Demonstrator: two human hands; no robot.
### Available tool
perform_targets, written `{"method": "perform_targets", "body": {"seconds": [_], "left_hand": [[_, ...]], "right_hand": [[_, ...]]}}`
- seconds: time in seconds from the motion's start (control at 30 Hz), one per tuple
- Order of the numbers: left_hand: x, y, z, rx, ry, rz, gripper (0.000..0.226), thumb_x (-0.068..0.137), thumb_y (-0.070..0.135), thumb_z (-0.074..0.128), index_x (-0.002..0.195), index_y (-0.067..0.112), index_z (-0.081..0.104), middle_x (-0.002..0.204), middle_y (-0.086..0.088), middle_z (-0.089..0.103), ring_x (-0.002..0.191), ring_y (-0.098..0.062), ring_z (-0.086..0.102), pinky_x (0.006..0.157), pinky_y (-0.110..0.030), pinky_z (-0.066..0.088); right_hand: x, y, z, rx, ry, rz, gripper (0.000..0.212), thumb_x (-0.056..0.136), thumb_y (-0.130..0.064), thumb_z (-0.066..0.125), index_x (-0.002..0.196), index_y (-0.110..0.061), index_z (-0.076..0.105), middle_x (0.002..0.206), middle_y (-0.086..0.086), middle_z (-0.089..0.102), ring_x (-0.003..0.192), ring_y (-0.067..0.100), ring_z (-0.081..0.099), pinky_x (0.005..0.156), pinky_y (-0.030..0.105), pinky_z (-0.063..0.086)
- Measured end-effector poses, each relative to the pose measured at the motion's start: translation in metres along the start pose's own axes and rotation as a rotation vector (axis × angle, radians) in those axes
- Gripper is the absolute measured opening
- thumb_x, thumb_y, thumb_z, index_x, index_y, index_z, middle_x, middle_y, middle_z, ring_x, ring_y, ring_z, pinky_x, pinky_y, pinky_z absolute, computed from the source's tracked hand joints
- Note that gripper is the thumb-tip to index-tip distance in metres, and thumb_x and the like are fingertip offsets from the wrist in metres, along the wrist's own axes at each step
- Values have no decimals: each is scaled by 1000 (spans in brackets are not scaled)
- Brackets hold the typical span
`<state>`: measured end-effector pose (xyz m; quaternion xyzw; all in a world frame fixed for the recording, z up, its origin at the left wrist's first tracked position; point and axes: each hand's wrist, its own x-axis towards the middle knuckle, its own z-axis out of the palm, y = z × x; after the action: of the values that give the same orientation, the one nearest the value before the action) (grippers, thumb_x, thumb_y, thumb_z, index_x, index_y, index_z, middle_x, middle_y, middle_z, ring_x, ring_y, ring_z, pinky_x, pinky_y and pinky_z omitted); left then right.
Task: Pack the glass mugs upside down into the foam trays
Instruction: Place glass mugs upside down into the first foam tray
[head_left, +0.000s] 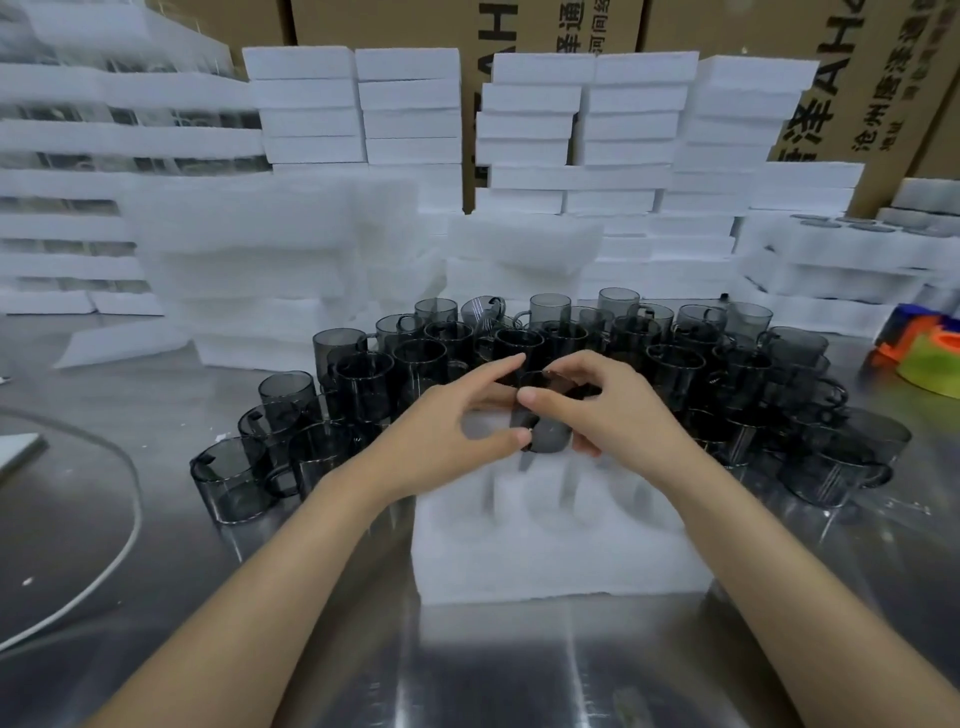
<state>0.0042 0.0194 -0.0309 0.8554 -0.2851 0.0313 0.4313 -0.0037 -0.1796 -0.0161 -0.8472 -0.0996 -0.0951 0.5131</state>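
Packing station: steel table (493, 670), foam stacks (311, 114), cartons (883, 78) behind.
White cable (132, 514) at left; left hand (441, 431) and right hand (608, 415) both pinch one blurred glass mug (546, 441) over the foam tray (545, 561); loose mugs (675, 364) behind.

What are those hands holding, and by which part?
One dark glass mug, over the foam tray: the right hand grips its body by the sides, and the left hand pinches it lower down. Blur hides finer detail.

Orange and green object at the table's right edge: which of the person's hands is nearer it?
Right. The right hand, holding a glass mug over the foam tray, lies left of the orange and green object; the left hand, also on the mug, is farther left.
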Motion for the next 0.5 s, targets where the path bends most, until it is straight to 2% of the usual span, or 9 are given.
{"method": "perform_targets", "body": {"seconds": [0.07,0.13,0.23,0.3,0.4,0.47,0.5], "left_hand": [[-1,1,-1,89,-17,17,68,81,51,63,141,53,30,127,30,55,121,17,42,95,-1,30],[-1,-1,-1,151,-26,37,68,80,51,63,142,44,36,132,29,52,122,19,39,94,1,28],[-2,-2,0,186,-35,51,69,79,49,67,142,37,42,141,24,46,122,23,34,98,3,24],[-1,-3,1,217,-55,61,69,82,48,66,144,35,40,147,21,40,130,17,30,108,-7,23],[0,-4,2,281,-87,66,61,88,49,58,143,29,43,152,23,28,139,6,21,116,-25,20],[2,-5,4,340,-117,71,56,90,47,56,141,24,47,151,20,32,141,3,18,119,-34,19],[3,-5,4,364,-124,68,55,91,46,57,140,23,48,150,19,35,142,3,17,119,-38,19]], "right_hand": [[1,2,-1,-42,-23,-29,37,70,-51,78,98,-29,66,91,-8,69,50,-4,55,48,15,41],[2,3,-1,-85,-54,-40,33,69,-51,79,93,-32,68,87,-10,70,58,-7,56,56,12,39],[4,4,-2,-137,-80,-61,30,68,-50,79,91,-32,69,79,-17,69,59,-12,53,53,5,35],[5,5,-7,-151,-100,-68,27,68,-52,78,88,-37,68,73,-26,66,60,-15,53,53,3,35],[7,11,-13,-228,-194,-60,36,61,-66,71,91,-46,69,100,-22,62,79,-9,55,70,12,40],[10,15,-11,-309,-256,-58,29,67,-61,72,93,-50,69,110,-20,54,82,-6,52,81,21,42],[11,17,-10,-355,-268,-65,34,70,-59,72,101,-46,69,112,-20,52,82,-6,49,85,24,41]]}}
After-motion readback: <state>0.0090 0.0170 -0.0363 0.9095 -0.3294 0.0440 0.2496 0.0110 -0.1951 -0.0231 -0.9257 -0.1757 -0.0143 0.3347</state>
